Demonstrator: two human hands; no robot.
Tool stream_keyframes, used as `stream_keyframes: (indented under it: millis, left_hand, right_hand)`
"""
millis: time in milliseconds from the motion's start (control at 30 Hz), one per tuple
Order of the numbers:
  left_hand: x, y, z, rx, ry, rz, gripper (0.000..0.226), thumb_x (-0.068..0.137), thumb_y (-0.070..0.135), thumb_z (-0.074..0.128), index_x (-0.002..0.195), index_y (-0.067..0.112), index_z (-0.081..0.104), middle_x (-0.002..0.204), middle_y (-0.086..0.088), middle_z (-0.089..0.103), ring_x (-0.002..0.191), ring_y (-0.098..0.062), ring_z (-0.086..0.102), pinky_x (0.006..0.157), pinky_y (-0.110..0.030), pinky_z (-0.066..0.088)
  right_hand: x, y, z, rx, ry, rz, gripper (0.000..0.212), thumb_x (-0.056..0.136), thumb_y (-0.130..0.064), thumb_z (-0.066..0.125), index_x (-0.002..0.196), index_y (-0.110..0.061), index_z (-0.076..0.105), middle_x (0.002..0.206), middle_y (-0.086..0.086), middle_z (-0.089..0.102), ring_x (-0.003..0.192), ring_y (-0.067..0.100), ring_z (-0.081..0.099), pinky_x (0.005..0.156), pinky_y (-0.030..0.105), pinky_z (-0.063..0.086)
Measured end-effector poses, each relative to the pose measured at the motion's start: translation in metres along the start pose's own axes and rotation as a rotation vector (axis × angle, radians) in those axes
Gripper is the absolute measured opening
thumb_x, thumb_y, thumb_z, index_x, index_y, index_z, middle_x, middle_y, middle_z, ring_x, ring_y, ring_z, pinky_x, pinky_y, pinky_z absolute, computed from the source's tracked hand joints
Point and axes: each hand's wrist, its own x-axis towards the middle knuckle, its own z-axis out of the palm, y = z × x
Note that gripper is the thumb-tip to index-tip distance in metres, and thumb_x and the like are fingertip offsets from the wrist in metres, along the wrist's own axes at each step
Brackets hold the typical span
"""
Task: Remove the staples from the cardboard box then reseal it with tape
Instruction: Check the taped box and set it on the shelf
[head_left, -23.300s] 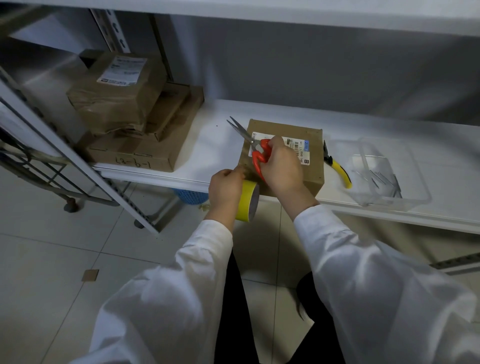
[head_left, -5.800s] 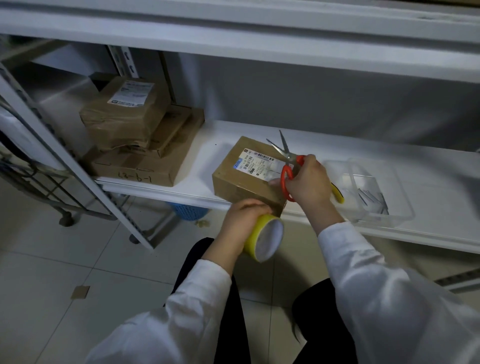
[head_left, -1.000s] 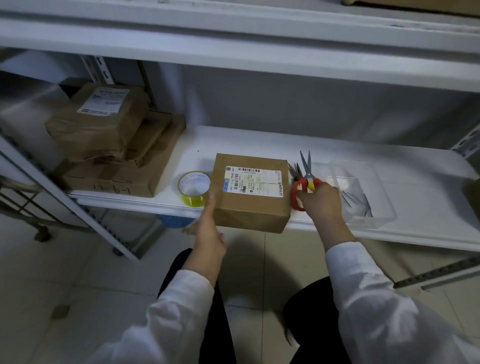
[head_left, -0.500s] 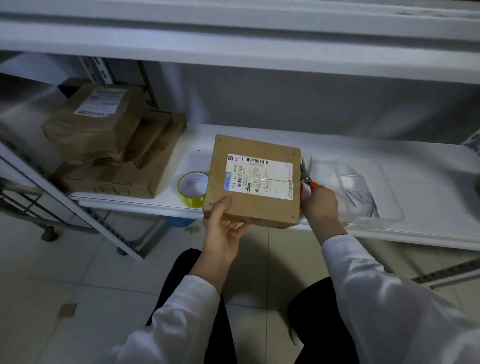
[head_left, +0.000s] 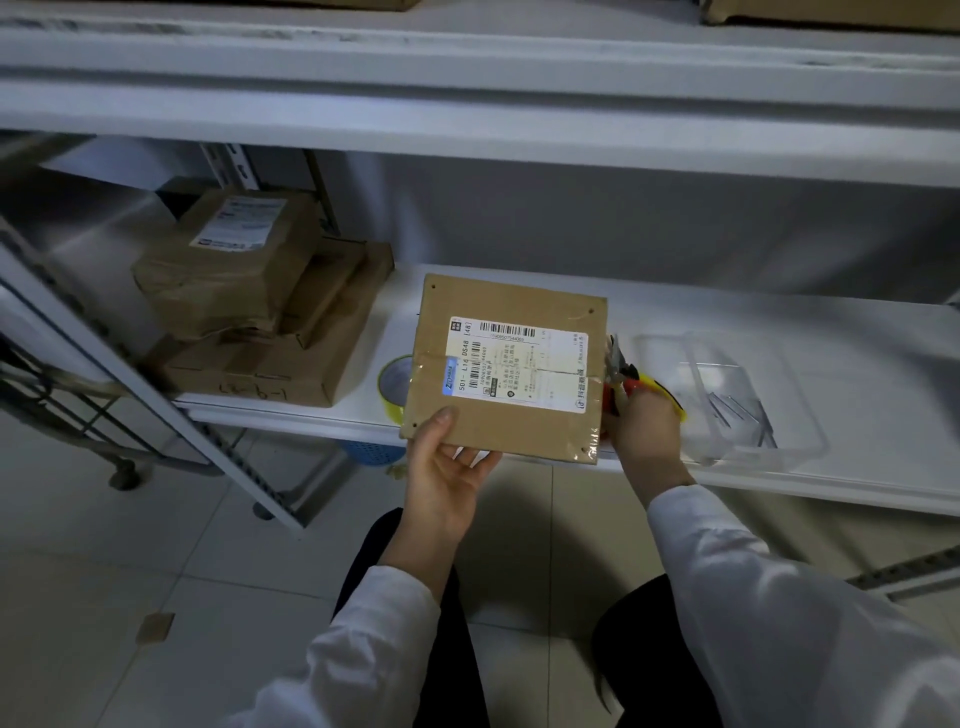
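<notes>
The left grip (head_left: 447, 467) pinches the cardboard box (head_left: 504, 374) at its 7 o'clock corner, thumb on top, tilting it up over the shelf (head_left: 779, 317) edge. The right grip (head_left: 644, 434) sits at the box's 3 o'clock side by the scissors (head_left: 626, 383); whether it holds anything I cannot tell. Best to turn the box slowly, pressing each taped seam flat.

The left hand (head_left: 447, 467) holds the cardboard box (head_left: 498, 431) by its bottom left corner, the right hand (head_left: 644, 431) is at the box's right side by the red scissors (head_left: 626, 387), and a yellow tape roll (head_left: 392, 382) peeks out behind its left side.
</notes>
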Motion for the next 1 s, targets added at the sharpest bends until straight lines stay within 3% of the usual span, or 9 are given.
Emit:
stream_keyframes:
  millis: [133,333,500,600,700,767,900,967,1000]
  left_hand:
    - [0.002,-0.001,0.002,-0.004,0.001,0.017,0.039,0.071,0.028,0.064,0.11,0.024,0.063,0.105,-0.005,0.07,0.108,-0.027,0.061,0.101,-0.05,0.044]
    - [0.005,-0.003,0.009,-0.016,0.019,0.022,0.028,0.078,0.026,0.062,0.107,0.024,0.063,0.099,-0.004,0.072,0.104,-0.027,0.062,0.099,-0.05,0.045]
    - [0.007,-0.006,0.011,-0.014,0.021,0.025,0.038,0.073,0.028,0.062,0.111,0.023,0.063,0.1,-0.005,0.072,0.103,-0.026,0.063,0.097,-0.049,0.047]
    - [0.006,-0.007,0.013,-0.014,0.023,0.028,0.038,0.073,0.026,0.065,0.111,0.023,0.062,0.1,-0.004,0.071,0.104,-0.026,0.062,0.097,-0.048,0.047]
    - [0.003,-0.008,0.015,-0.035,0.024,0.031,0.03,0.077,0.025,0.063,0.107,0.024,0.064,0.096,-0.003,0.072,0.102,-0.026,0.063,0.096,-0.048,0.047]
    - [0.002,-0.008,0.017,-0.044,0.014,0.031,0.025,0.081,0.024,0.06,0.106,0.023,0.064,0.095,-0.003,0.073,0.102,-0.026,0.062,0.097,-0.048,0.046]
    - [-0.004,-0.005,0.017,-0.024,-0.053,0.027,0.038,0.071,0.026,0.063,0.109,0.023,0.064,0.098,-0.002,0.073,0.101,-0.024,0.063,0.093,-0.045,0.05]
    - [-0.007,-0.002,0.016,-0.015,-0.104,0.036,0.052,0.063,0.026,0.071,0.114,0.022,0.063,0.106,-0.004,0.071,0.103,-0.023,0.063,0.088,-0.042,0.052]
    - [-0.009,0.0,0.016,-0.015,-0.132,0.039,0.062,0.056,0.026,0.077,0.116,0.021,0.062,0.111,-0.005,0.069,0.105,-0.024,0.063,0.087,-0.041,0.052]
  right_hand:
    - [0.003,0.004,-0.001,0.01,0.045,-0.03,0.043,0.084,-0.011,0.065,0.122,0.002,0.049,0.128,0.021,0.045,0.105,0.039,0.056,0.087,0.037,0.045]
    - [0.001,0.009,0.003,-0.019,0.003,-0.076,0.035,0.09,-0.016,0.058,0.121,0.001,0.053,0.123,0.022,0.054,0.108,0.036,0.057,0.091,0.038,0.046]
    - [0.004,0.008,-0.003,-0.014,0.029,-0.1,0.026,0.093,-0.017,0.052,0.107,0.004,0.061,0.11,0.023,0.062,0.098,0.037,0.06,0.077,0.031,0.043]
    - [0.009,0.004,-0.012,0.144,0.098,-0.05,0.023,0.093,-0.012,0.048,0.098,0.006,0.061,0.108,0.026,0.058,0.09,0.038,0.056,0.068,0.031,0.039]
    - [0.011,-0.006,-0.022,0.346,0.137,-0.035,0.025,0.096,-0.015,0.042,0.08,-0.002,0.057,0.093,0.025,0.061,0.076,0.03,0.048,0.06,0.029,0.03]
    - [0.008,-0.016,-0.032,0.563,0.053,-0.018,0.038,0.097,-0.033,0.041,0.075,-0.005,0.054,0.084,0.015,0.061,0.08,0.029,0.052,0.071,0.031,0.037]
    - [-0.003,-0.032,-0.055,1.046,-0.449,0.155,0.078,0.069,-0.085,0.039,0.099,-0.02,0.07,0.102,0.006,0.073,0.097,0.029,0.068,0.092,0.043,0.049]
    - [-0.002,-0.032,-0.059,1.061,-0.571,0.135,0.093,0.059,-0.089,0.045,0.116,-0.017,0.064,0.116,0.01,0.068,0.104,0.033,0.066,0.098,0.05,0.046]
    - [-0.003,-0.033,-0.062,1.076,-0.592,0.111,0.089,0.063,-0.086,0.048,0.117,-0.017,0.063,0.12,0.013,0.066,0.106,0.034,0.065,0.1,0.052,0.044]
